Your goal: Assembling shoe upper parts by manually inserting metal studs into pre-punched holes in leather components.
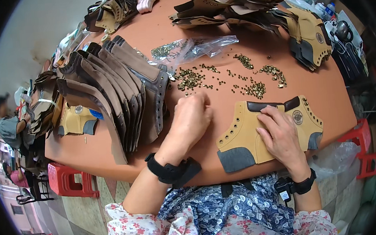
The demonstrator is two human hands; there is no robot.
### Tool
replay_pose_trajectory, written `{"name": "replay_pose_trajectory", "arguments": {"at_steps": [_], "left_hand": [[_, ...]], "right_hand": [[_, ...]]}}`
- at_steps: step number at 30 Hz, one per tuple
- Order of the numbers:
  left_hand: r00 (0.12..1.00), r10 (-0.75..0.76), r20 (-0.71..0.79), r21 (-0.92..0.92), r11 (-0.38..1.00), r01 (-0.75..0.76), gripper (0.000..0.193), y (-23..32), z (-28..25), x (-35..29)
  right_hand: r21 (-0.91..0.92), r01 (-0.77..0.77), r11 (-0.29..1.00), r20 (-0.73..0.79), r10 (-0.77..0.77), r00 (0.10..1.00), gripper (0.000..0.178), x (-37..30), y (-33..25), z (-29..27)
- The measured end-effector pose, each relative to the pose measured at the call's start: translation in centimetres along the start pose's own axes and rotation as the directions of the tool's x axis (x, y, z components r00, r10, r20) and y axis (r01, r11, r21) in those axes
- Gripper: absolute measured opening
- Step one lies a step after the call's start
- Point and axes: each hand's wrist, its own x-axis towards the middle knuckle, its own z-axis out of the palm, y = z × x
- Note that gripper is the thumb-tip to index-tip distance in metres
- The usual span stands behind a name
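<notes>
A tan shoe upper lies flat at the table's near edge, with grey corner patches, a dark brown padded collar, a round dark emblem and rows of holes or eyelets along both sides. My right hand rests on its middle, fingers stretched out. To the left of it, my left hand hovers over or touches the table with its fingers curled in. Whatever those fingertips may hold is hidden. Just beyond that hand, small brass-coloured eyelets lie scattered, with another heap of eyelets between it and the upper.
Brown shoe uppers stand in a stack at my left. More stacked uppers lie at the far side, and tan uppers at the right. A clear plastic bag sits behind the eyelets. Red stools flank the table; people are at far left.
</notes>
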Motion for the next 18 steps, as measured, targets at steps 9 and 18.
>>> {"name": "replay_pose_trajectory", "arguments": {"at_steps": [9, 18], "left_hand": [[0.997, 0.045, 0.060, -0.197, 0.980, -0.033, 0.013, 3.5, 4.4, 2.6], [0.987, 0.025, 0.159, -0.299, 0.954, 0.024, 0.014, 2.1, 4.4, 2.6]], "right_hand": [[-0.014, 0.015, 1.000, -0.011, -0.016, 1.000, 0.033, 0.1, -0.2, -0.1], [-0.010, 0.010, 1.000, -0.018, -0.010, 1.000, 0.036, -0.1, -0.1, 0.0]]}}
